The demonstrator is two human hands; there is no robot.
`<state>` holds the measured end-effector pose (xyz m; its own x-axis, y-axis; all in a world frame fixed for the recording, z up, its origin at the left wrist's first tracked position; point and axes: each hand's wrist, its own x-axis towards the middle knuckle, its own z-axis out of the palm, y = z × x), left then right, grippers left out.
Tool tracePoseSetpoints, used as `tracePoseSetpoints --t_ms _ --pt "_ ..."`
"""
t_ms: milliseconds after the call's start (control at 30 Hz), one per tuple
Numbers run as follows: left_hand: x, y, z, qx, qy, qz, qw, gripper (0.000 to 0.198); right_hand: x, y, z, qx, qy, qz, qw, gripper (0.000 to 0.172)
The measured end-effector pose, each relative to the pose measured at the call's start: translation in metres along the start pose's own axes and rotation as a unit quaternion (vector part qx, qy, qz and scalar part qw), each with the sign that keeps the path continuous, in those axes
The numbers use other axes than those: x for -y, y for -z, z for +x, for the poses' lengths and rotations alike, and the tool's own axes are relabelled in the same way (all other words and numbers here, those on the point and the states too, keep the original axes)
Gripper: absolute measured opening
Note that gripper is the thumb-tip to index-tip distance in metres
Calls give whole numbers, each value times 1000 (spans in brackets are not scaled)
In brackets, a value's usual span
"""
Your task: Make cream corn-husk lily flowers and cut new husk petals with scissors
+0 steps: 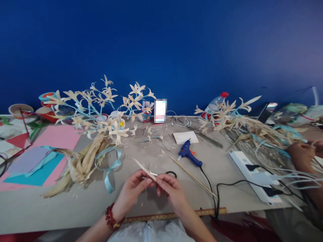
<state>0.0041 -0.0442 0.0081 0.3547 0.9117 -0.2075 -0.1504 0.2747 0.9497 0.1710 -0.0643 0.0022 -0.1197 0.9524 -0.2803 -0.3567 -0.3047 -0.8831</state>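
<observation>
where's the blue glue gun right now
In the head view, the glue gun lies on the table right of centre, beyond the right hand, near the white card and the wooden stick.

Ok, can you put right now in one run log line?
left hand: holding pale strip | right hand: pinching strip's near end | blue glue gun: lying unheld | wooden stick: lying unheld

The one camera looks from the head, forward and down, at short distance above the table, and faces the far blue wall.
</observation>
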Motion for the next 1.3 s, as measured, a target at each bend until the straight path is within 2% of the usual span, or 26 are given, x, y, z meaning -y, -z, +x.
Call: tracePoseSetpoints --t_ms 133,233,333,467,567,700,767,867,967,1033,1133,1200,1300 --pt "3 0 2 -48 -17 -2 999 17 -3 -4 2 36 -3 -50 998 29" --pt "8 4 1 -71 -15 -16 997 18 -6 -4 1 40 -19 -20 999 35" --pt "12 6 -1 -79 -17 -28 996 18 -8 -6 1 43 -51 31 997 39" --pt "13 6 -4 -81 -47 -4 996 15 -8 -9 3 82 -84 45 992 32" --pt "12 8 -5 -74 -65 20 995 13 -8 -9 4 81 -92 54 991 28" --pt "10 9 -7 -45 -72 34 996 19 -13 -10 4 42 -40 6 998 25" --pt "10 8 -7 -29 -88 64 994 16 -17 -12 4 19 -12 -25 999 27" --pt "11 5 -6 -39 -109 103 988 13 -22 -16 4 15 5 -66 998 30" --pt "14 6 -4 -53 -96 88 990 16 -18 -8 1 21 32 -153 987 30" --pt "15 9 -3 -69 -91 82 990 16 -9 6 -2 6 79 -280 957 27" --pt "16 15 -1 -91 -87 92 988 17 6 35 -7 -26 171 -518 838 12" --pt "16 18 1 -105 -89 93 986 16 13 51 -10 -25 192 -606 771 18" --pt "15 19 4 -136 -89 74 984 14 17 60 -12 -14 186 -674 715 22"
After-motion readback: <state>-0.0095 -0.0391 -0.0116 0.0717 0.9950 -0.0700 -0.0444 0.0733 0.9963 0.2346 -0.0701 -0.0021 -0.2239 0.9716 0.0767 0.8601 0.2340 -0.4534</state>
